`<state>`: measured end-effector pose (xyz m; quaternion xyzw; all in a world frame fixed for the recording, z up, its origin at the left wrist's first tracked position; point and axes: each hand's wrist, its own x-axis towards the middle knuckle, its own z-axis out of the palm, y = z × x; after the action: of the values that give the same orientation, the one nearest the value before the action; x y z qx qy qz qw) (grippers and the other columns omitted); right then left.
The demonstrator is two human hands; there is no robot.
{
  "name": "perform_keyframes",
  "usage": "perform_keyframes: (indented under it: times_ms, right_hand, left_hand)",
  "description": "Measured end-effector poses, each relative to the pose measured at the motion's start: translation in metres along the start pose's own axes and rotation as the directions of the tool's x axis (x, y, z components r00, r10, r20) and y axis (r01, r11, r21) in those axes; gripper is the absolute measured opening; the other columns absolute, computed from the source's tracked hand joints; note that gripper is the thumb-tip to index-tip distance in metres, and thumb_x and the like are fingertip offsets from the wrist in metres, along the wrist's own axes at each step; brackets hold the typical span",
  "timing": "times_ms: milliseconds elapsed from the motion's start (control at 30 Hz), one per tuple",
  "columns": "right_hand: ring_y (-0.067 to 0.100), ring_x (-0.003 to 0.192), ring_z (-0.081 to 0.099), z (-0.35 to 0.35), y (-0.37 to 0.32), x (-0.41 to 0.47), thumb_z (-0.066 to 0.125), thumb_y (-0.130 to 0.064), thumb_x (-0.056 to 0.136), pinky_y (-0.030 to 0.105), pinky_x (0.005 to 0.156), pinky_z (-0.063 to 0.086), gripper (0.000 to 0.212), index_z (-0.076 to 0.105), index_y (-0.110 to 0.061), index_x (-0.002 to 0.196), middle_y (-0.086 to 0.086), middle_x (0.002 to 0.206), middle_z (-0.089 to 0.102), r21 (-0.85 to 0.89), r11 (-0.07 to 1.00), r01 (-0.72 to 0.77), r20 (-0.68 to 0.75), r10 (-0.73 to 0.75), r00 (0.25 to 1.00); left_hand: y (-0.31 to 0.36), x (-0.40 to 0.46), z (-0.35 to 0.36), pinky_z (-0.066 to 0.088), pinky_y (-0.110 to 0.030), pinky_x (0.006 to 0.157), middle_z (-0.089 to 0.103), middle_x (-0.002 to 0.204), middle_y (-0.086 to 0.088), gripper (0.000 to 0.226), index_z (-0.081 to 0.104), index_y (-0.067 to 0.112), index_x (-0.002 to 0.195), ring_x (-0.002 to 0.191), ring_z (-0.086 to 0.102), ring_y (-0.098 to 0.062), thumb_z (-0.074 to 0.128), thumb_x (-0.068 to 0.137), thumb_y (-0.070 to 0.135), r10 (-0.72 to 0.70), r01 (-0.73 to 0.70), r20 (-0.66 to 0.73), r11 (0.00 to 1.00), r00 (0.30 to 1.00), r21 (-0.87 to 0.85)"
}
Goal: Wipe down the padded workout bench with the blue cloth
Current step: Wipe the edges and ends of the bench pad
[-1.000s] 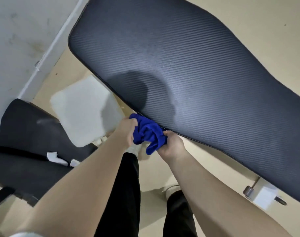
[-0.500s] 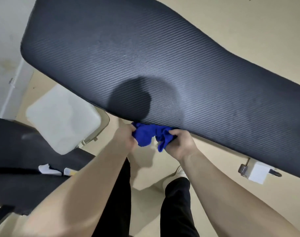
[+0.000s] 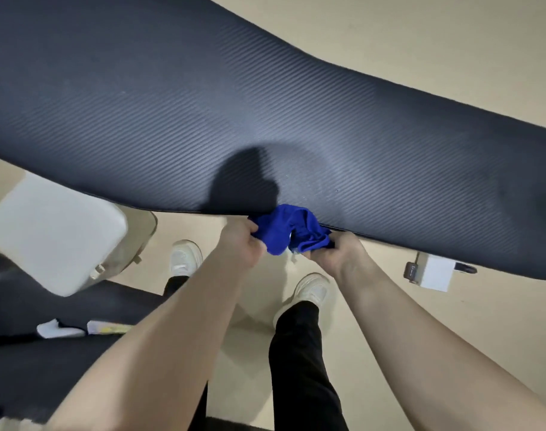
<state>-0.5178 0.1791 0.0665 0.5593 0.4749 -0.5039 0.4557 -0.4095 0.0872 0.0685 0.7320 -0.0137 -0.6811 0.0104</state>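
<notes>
Now bench [image 3: 265, 119] lower-left — hands [image 3: 243, 241] unmoved on cloth [image 3: 284, 231].

Both forearms [image 3: 178, 346] are bare right up to the edge of view, with no sleeve, watch or band on either wrist. The left hand [image 3: 242, 244] and right hand [image 3: 337, 253] wear no gloves or rings that can be made out. Lower down are black trousers [image 3: 299, 365], long and plain, and white low-cut shoes [image 3: 312, 290] with pale soles.
</notes>
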Motion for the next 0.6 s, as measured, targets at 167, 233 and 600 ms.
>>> perform_keyframes:
  times_ms: [167, 233, 600]
  right_hand:
    - [0.027, 0.125, 0.047, -0.047, -0.058, -0.025, 0.020, -0.002, 0.096, 0.036, 0.104, 0.038, 0.043, 0.046, 0.003, 0.130, 0.016, 0.131, 0.052, 0.066, 0.998, 0.000, 0.012, -0.001, 1.000]
    - [0.031, 0.121, 0.050, -0.068, -0.083, -0.032, 0.020, -0.006, 0.098, 0.040, 0.102, 0.040, 0.040, 0.048, 0.006, 0.124, 0.021, 0.121, 0.054, 0.112, 0.993, 0.027, 0.021, -0.030, 0.999]
    - [0.013, 0.060, 0.052, -0.146, -0.145, 0.008, 0.039, 0.006, 0.052, 0.010, 0.050, 0.035, 0.026, 0.044, -0.013, 0.068, 0.004, 0.066, 0.050, -0.035, 0.997, 0.072, 0.118, -0.068, 0.991]
  left_hand:
    - [-0.059, -0.017, 0.060, 0.036, -0.023, 0.093, 0.044, 0.077, -0.005, 0.036, 0.042, 0.006, 0.070, 0.091, 0.048, -0.016, 0.020, 0.094, -0.009, -0.037, 0.037, -0.001, 0.998, 0.999, -0.043]
    - [-0.082, -0.015, 0.081, 0.034, -0.027, 0.106, 0.052, 0.099, -0.007, 0.033, 0.049, 0.004, 0.081, 0.109, 0.047, -0.017, 0.022, 0.093, -0.009, -0.067, 0.068, 0.058, 0.997, 0.996, -0.031]
    - [-0.136, -0.048, 0.130, 0.045, -0.016, 0.086, 0.067, 0.102, -0.018, 0.025, 0.061, -0.002, 0.106, 0.107, 0.056, -0.027, 0.042, 0.091, -0.004, 0.166, -0.156, -0.011, 0.947, 0.986, 0.282]
